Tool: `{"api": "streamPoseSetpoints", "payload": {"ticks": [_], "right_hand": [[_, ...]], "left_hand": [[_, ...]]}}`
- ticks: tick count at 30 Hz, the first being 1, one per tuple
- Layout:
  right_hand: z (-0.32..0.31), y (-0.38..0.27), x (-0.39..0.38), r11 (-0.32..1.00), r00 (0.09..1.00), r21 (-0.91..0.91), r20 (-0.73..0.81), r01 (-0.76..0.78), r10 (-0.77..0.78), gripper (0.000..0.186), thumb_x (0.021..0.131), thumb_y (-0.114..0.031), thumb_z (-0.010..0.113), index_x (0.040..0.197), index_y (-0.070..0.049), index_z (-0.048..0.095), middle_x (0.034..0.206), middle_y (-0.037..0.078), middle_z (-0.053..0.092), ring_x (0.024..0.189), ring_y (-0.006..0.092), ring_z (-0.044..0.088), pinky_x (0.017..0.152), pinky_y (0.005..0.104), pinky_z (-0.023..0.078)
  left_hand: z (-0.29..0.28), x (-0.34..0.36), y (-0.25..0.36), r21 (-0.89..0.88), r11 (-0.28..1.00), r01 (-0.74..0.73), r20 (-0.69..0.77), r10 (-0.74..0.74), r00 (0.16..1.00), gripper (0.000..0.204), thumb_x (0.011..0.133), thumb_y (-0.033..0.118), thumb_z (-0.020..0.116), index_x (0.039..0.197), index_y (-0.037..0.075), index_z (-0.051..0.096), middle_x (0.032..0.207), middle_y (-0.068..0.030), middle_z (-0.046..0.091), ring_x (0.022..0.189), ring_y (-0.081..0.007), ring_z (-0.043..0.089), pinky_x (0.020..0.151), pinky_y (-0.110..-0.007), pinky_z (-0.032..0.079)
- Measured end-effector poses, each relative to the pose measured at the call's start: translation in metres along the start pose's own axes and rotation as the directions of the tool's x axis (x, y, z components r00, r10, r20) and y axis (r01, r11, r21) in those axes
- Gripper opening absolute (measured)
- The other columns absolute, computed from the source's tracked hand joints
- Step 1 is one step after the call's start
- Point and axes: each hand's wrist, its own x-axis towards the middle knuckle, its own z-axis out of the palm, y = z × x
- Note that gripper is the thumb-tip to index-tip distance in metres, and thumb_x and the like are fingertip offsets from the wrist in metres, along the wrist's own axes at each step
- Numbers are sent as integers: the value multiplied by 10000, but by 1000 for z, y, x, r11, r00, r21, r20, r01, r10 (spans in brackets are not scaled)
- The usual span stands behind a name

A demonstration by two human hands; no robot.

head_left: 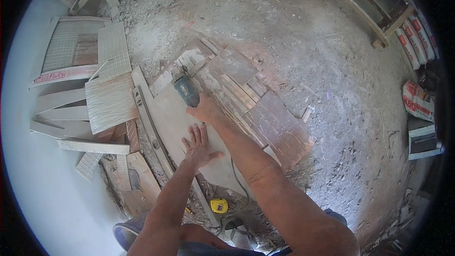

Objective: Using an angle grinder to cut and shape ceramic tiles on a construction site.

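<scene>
My right hand (206,108) is wrapped round the rear of a dark green angle grinder (186,90). The grinder's head lies over the far end of a large pale tile (169,114); its disc is hard to make out. My left hand (198,148) rests flat on the same tile, fingers spread, nearer to me than the grinder. A dark cord (235,173) runs from near my right forearm toward my feet. Beneath and to the right of the pale tile lie brownish tile pieces (275,123), dusty and broken in places.
A long spirit level (154,140) lies left of the tile. A yellow tape measure (219,205) is near my feet. Stacked tile offcuts (111,102) lean at the left wall. Bags (413,42) and a wooden frame (350,4) stand at the right; rubble covers the floor.
</scene>
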Motion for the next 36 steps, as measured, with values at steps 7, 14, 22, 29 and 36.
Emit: {"api": "streamPoseSetpoints", "payload": {"ticks": [7,14,22,29,36], "right_hand": [[-6,-2,-8,1000,1000,-22,-4,15,-15,990,734,-446,690,1501,66,331,1358,330,546,1291,430,542,1112,448,421],[-8,0,-27,999,998,-30,52,-18,19,953,734,-429,683,1487,56,356,1359,338,545,1272,444,553,1111,460,422],[-6,17,-41,998,996,-52,-78,36,-40,907,710,-413,721,1428,59,429,1279,324,601,1214,442,588,1057,458,461],[-17,24,-62,993,999,-119,-43,1,-7,917,728,-418,723,1447,56,409,1322,329,577,1259,450,558,1079,471,446],[-26,22,-88,985,999,-170,-2,37,-38,998,770,-503,690,1505,69,330,1509,307,412,1377,442,451,1159,469,363]], "left_hand": [[1,1,-3,-14,1000,0,13,1,1000,1384,773,771,653,1561,-18,-166,1615,-346,-150,1497,-487,-189,1149,-731,14],[3,-3,-8,-4,1000,5,5,-5,1000,1383,768,775,653,1563,-29,-143,1618,-340,-147,1499,-481,-192,1148,-735,28],[6,0,-7,-31,999,-13,-26,12,1000,1382,748,776,665,1575,-22,-103,1636,-318,-106,1512,-473,-158,1148,-734,7],[8,5,-5,12,1000,-19,17,19,1000,1383,753,818,623,1575,-9,-121,1641,-285,-155,1508,-470,-177,1143,-743,39],[11,6,-10,28,999,26,31,-27,999,1385,735,840,611,1586,18,-108,1639,-277,-175,1502,-442,-226,1157,-722,17]]}}
